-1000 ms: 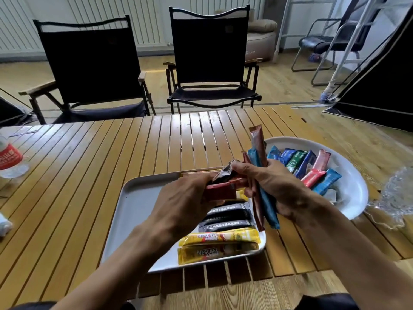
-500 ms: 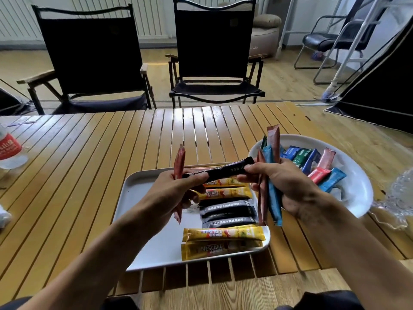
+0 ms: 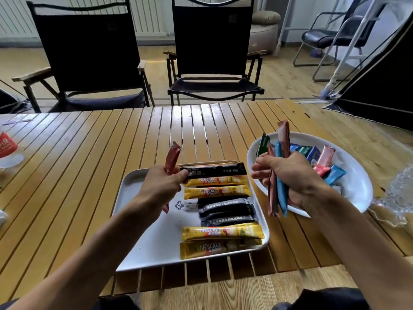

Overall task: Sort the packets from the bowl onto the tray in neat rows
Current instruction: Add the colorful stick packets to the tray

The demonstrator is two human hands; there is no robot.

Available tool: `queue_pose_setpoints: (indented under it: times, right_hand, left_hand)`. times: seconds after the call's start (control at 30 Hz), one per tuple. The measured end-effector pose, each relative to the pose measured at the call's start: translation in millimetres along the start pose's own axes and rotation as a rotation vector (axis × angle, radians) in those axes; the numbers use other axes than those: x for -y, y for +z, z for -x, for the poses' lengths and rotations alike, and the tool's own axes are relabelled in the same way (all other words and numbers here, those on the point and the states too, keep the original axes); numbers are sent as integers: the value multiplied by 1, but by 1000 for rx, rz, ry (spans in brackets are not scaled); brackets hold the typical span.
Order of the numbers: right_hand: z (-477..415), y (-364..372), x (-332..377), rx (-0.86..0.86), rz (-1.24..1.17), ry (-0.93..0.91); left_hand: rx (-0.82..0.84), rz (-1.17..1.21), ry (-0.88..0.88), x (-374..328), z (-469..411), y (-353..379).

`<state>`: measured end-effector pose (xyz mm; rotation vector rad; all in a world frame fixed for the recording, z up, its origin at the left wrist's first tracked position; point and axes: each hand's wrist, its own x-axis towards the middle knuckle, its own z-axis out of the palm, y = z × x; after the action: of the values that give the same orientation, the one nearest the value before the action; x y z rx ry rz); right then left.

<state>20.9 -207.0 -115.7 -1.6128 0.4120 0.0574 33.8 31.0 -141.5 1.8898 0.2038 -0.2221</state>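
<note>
From the head camera we see a slatted wooden table (image 3: 89, 164) with a white tray (image 3: 145, 242) at its near edge and a white bowl (image 3: 357, 193) just beside the tray's right edge.

The left hand (image 3: 161, 186) hangs over the far left part of the tray with its fingers curled. It pinches one end of a black packet (image 3: 219, 170), which lies crosswise along the tray's far edge, and also grips a red packet (image 3: 172, 157) that stands upright in the fist.

The right hand (image 3: 290, 180), above the bowl's left rim, grips a bundle of packets (image 3: 280, 193) upright: brown, blue and green.

On the tray's right half, packets lie crosswise in a column: yellow packets (image 3: 216, 191) at the far and near ends, dark grey packets (image 3: 225, 211) between them. Loose packets (image 3: 333, 175) lie in the bowl.

Two black folding chairs (image 3: 212, 41) stand beyond the table's far edge. A red-labelled bottle (image 3: 7, 146) sits at the left edge, and crumpled clear plastic (image 3: 400, 198) at the right edge.
</note>
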Motion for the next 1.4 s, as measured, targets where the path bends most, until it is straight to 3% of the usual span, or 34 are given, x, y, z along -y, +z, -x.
queue_pose_setpoints:
  times: [0.2,0.47,0.57,0.67,0.83,1.07,1.23,1.4]
  right_hand:
    - [-2,-5,-1,-10,13,0]
    - [-1,-2,-2,11,54,-12]
    - [-1,-2,-2,13,76,-19]
    - [1,1,-2,28,107,-26]
    - [2,4,-2,40,155,-43]
    - [14,12,1,326,175,-68]
    - [16,24,-7,265,203,-97]
    - [10,9,-2,148,89,-22]
  left_hand:
    - [28,-67,-10,12,-9,5]
    - [-222,-516,348,21,-5,10]
    - [-98,-551,516,18,-3,15]
    - [64,-631,566,18,-4,24]
    - [41,-690,620,19,-2,27]
    - [-83,-799,719,9,7,27]
    - [99,-658,638,8,5,23]
    - [381,-51,71,-4,3,-6]
